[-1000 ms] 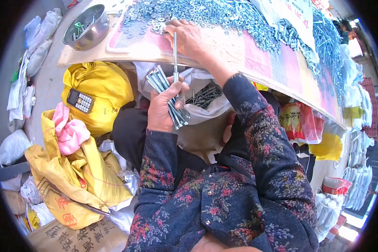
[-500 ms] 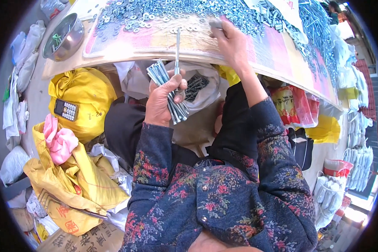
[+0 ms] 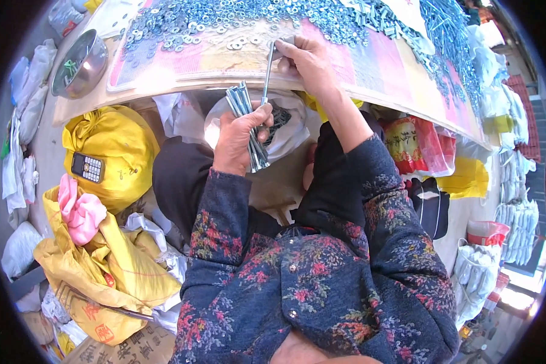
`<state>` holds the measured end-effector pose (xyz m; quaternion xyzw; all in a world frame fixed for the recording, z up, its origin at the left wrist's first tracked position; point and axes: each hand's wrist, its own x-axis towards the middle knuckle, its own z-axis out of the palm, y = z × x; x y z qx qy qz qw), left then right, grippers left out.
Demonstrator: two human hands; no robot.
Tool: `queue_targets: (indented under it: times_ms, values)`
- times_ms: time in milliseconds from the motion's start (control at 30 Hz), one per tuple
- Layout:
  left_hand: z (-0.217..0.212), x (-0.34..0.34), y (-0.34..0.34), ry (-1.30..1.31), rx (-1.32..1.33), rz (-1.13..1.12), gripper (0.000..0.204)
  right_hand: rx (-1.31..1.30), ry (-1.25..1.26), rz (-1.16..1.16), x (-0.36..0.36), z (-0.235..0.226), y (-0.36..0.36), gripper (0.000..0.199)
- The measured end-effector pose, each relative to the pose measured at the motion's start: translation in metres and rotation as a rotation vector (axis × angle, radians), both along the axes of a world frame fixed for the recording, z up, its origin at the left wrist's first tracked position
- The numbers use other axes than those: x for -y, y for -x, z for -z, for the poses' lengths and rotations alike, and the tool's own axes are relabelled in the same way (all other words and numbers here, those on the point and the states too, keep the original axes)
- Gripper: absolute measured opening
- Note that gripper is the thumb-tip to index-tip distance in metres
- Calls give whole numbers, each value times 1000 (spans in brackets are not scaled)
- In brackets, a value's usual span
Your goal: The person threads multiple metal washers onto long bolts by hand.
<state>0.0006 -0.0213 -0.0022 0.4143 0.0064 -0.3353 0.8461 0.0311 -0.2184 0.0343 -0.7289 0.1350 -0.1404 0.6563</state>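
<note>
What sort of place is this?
Likely a small, informal hardware workshop: loose metal washers lie heaped on the worktable, long thin metal rods are piled toward its right end, and the left hand grips a bundle of metal fasteners.

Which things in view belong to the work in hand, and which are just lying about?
Work in hand:
- bundle of silver metal bolts, in the left hand
- long thin silver metal rod, right hand at its top
- loose silver ring-shaped washers

Apparently lying about:
- black phone with pale keys
- round yellow bag under it
- crumpled pink cloth
</note>
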Motion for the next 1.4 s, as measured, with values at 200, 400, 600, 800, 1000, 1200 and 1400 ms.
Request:
queue_targets:
  times_ms: [200, 400, 600, 800, 1000, 1200, 1400]
  values:
    - [0, 6, 6, 151, -172, 81, 19, 183, 281, 73, -12, -2, 23, 11]
    - [-4, -6, -10, 154, -186, -21, 18, 278, 1003, -462, -32, -14, 36, 26]
    - [-6, -5, -5, 6, 28, -43, 17, 189, 1134, 135, 4, -13, -24, 22]
    - [-11, 3, 0, 45, -37, -8, 11, -8, 1330, 181, 29, 14, -70, 24]
    - [-6, 9, 2, 18, -10, 21, 12, -44, 605, 117, 13, -15, -4, 26]
    - [0, 21, 11, -7, -31, 155, 15, 169, -468, -24, 9, -2, 43, 17]
    - [6, 27, 15, 107, -142, 297, 17, 302, -125, 87, 17, 1, 56, 11]
